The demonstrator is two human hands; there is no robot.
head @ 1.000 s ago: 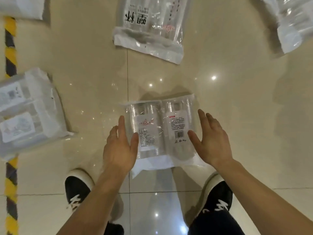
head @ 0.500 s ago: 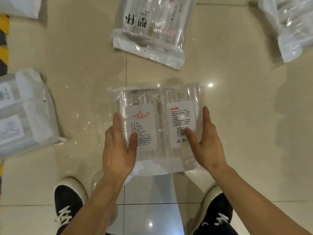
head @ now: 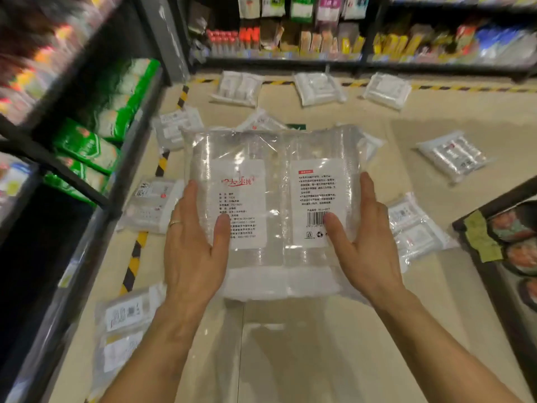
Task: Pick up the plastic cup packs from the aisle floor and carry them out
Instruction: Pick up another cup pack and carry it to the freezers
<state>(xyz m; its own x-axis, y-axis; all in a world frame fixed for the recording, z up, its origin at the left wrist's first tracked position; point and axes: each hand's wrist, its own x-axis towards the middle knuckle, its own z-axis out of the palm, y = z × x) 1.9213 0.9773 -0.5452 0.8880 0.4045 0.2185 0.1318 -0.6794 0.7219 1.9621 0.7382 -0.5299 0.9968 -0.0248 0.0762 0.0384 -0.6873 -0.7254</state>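
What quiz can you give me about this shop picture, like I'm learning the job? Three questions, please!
1. True or false: the left hand and the right hand hold one cup pack up off the floor.
2. Which hand wears a ring? A) the left B) the right C) both
3. Fill the gap: the floor tape has yellow and ____ stripes.

Key: 1 true; 2 A; 3 black.
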